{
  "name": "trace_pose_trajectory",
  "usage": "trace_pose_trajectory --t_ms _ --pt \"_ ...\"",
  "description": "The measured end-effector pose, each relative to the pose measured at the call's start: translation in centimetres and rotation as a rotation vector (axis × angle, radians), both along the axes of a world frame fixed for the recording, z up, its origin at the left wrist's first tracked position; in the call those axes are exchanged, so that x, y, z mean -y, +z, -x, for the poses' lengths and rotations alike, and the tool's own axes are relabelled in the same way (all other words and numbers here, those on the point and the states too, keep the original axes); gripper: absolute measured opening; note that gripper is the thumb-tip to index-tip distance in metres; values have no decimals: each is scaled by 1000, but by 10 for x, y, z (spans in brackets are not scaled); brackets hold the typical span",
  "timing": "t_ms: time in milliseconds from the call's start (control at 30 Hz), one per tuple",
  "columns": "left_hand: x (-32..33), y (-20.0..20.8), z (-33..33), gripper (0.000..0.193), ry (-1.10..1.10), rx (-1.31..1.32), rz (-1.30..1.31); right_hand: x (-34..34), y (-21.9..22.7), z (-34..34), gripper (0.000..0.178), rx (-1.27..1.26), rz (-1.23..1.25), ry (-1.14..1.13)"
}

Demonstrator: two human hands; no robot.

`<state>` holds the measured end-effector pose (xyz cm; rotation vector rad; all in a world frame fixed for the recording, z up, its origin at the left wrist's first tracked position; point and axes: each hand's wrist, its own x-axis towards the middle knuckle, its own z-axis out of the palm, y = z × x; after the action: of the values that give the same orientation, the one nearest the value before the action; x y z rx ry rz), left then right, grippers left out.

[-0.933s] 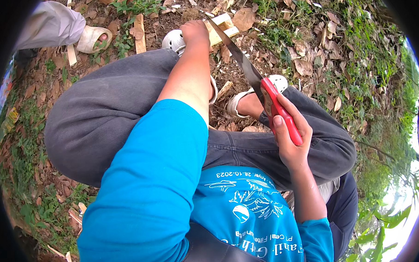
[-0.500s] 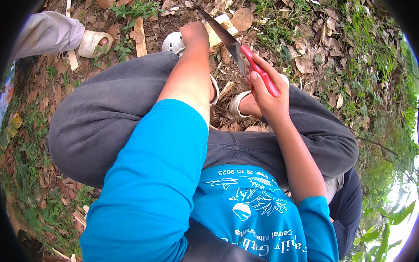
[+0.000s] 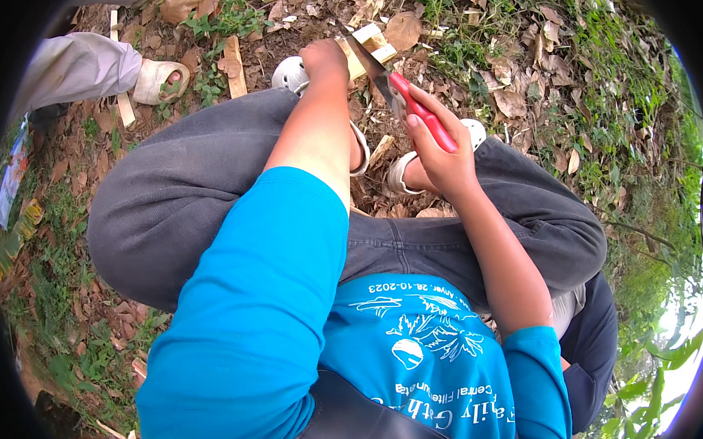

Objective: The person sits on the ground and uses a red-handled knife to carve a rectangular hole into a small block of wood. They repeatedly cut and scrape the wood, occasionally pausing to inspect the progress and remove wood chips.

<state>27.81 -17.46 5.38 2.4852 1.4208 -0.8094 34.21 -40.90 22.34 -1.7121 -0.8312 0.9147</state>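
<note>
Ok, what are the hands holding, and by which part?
The right hand holds a saw by its red handle. The left hand is at pale wood; its hold cannot be told.

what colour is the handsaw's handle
The handsaw's handle is red, seen best in the head view.

From our view's centre, we have the left hand (image 3: 324,59) by the wood piece (image 3: 384,56) at twelve o'clock, the saw (image 3: 403,91) at one in the right hand (image 3: 448,156) at two, a wood strip (image 3: 235,67) on the ground (image 3: 260,48) at eleven, and another person's sandal (image 3: 155,81) at ten.
</note>
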Motion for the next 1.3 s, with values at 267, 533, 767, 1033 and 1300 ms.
trace_pose_trajectory --t_ms 267,533,767,1033,1300 --pt "4 5 6 106 12 -11 -40 50 51 2 43 108 93 9" --pt "3 4 5 111 -12 -24 -38 48 50 -9 42 117 87 39" --pt "-7 21 4 112 -64 -42 128 -7 -1 -7 40 64 9 -23" --pt "-3 14 9 110 -79 3 6 75 87 7 43 72 129 91" --pt "-9 28 2 106 -91 3 159 48 66 6 41 121 99 66"
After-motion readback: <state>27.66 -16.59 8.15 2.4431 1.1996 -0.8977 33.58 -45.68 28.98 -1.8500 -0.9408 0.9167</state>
